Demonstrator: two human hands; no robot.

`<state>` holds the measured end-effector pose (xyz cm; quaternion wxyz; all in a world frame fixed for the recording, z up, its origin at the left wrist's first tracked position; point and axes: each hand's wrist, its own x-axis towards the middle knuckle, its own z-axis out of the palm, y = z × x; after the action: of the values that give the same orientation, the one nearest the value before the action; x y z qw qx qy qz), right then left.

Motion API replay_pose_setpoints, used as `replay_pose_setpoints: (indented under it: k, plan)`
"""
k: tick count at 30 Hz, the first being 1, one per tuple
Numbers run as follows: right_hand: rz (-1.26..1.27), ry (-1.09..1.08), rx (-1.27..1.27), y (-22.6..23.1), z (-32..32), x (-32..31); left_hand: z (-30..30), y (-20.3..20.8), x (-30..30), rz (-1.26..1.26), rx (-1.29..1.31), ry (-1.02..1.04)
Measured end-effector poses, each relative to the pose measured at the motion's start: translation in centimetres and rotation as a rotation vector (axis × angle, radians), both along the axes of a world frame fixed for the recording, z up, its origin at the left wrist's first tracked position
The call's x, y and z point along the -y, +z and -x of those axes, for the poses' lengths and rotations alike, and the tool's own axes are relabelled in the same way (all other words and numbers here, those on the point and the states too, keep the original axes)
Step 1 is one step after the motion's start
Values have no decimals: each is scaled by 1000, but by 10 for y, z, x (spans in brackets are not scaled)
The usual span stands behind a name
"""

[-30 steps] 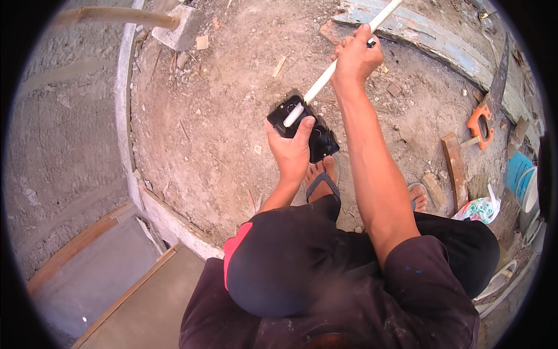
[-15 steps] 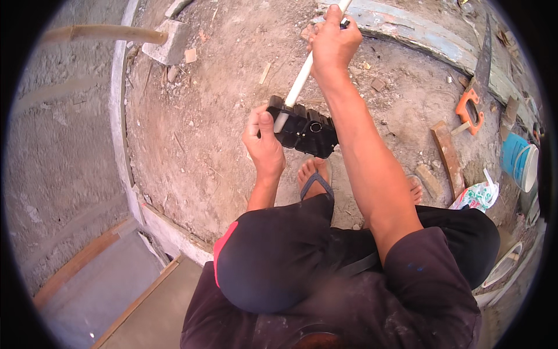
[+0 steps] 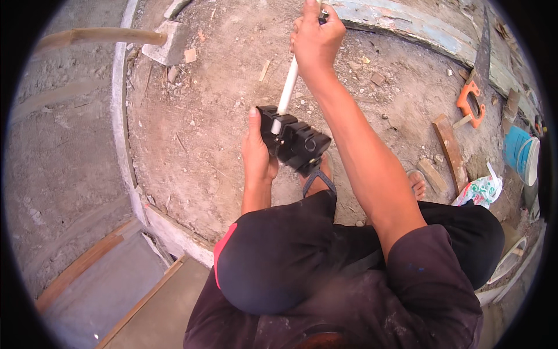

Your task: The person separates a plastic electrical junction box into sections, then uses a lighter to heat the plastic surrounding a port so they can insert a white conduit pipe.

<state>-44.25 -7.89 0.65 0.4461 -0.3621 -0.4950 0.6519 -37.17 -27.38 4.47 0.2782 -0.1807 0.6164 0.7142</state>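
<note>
My left hand (image 3: pixel 256 152) grips the left side of a black plastic box (image 3: pixel 299 145) with ribbed, blocky sides and a round ring on its face. A white plastic pipe (image 3: pixel 288 87) runs into the box's far edge, and a short piece of it shows through a gap there. Farther up, my right hand (image 3: pixel 317 43) is wrapped round the pipe. A small dark piece (image 3: pixel 324 15) pokes out beside its thumb; its kind I cannot make out. Box and pipe are held up over the dirt, just above my sandalled foot (image 3: pixel 318 177).
To the right lie a handsaw (image 3: pixel 472 104) with an orange handle, a brown wood block (image 3: pixel 449 148), a plastic bag (image 3: pixel 481 189) and a blue bucket (image 3: pixel 519 154). A long weathered board (image 3: pixel 401 23) lies beyond. At left, a wooden handle (image 3: pixel 99 36) reaches a concrete lump (image 3: pixel 168 43).
My right hand has moved left and a little farther away with the pipe, which stands steeper. The box has tilted and shifted slightly left and nearer, and my left hand's grip has turned with it.
</note>
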Motion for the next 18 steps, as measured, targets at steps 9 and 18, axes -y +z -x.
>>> replay_pose_setpoints:
  k: [9, 18]
  plan:
    - [-25, 343, 546, -35, -29, -26, 29, 1, 31, 471, -820, -208]
    - [-1166, 798, 1034, -30, -81, -55, 45, -7, 67, 525, -573, -59]
